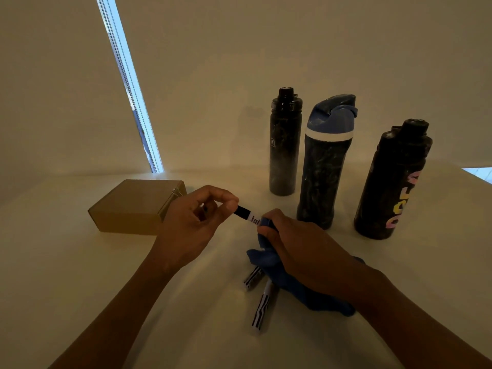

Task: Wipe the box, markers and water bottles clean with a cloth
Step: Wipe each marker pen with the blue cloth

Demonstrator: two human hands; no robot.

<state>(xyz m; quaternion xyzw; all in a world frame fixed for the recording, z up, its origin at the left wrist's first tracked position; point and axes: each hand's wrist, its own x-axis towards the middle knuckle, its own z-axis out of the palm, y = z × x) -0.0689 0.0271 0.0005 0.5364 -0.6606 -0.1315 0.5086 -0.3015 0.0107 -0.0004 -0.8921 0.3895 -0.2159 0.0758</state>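
My left hand (197, 217) pinches one end of a black-and-white marker (246, 214) above the table. My right hand (298, 243) grips a blue cloth (266, 258) wrapped round the marker's other end, which is hidden. Two more markers lie under the cloth's edge: a short one (253, 278) and a striped one (262, 307). A brown cardboard box (135, 206) sits to the left. Three water bottles stand at the back right: a slim black one (285, 145), a dark one with a blue lid (323, 166), and a black one with coloured lettering (394, 182).
Everything rests on a pale table (80, 275). A wall rises behind it, with a bright vertical strip of window and a bead chain (130, 83) at the back left. The table's right edge (476, 173) shows past the bottles.
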